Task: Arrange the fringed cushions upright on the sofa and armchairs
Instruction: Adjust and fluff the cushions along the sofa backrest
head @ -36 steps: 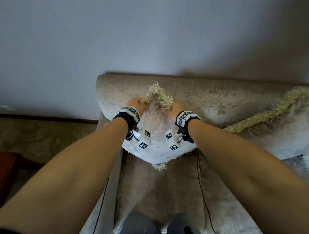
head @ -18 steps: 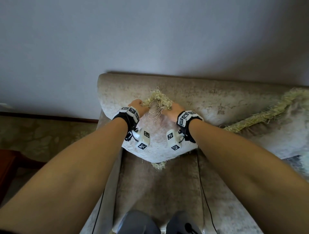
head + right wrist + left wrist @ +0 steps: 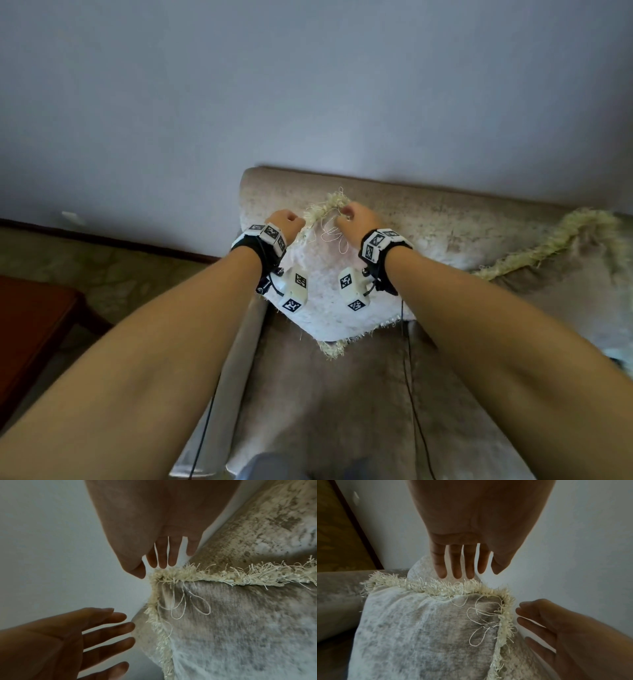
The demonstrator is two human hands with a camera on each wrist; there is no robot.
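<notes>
A pale velvet cushion with cream fringe (image 3: 325,284) stands on one corner at the sofa's left end and leans against the backrest (image 3: 445,219). Loose threads hang from its top corner (image 3: 488,615). My left hand (image 3: 286,222) hovers at the left side of that corner. Its fingers (image 3: 462,563) are straight, with the tips just above the fringe. My right hand (image 3: 356,219) is at the right side of the corner, and its fingers (image 3: 161,555) are also straight above the fringe. Neither hand holds anything.
A second fringed cushion (image 3: 565,274) lies slanted against the backrest to the right. The sofa's left armrest (image 3: 236,359) runs beside the seat, where thin black cables (image 3: 411,394) hang. A dark wooden table (image 3: 30,325) stands on the patterned floor at the left. A wall rises behind the sofa.
Both hands gripped the cushion's fringed top corner before. They have let go and opened, lifting slightly off the fringe, and the cushion stays leaning on the backrest.
</notes>
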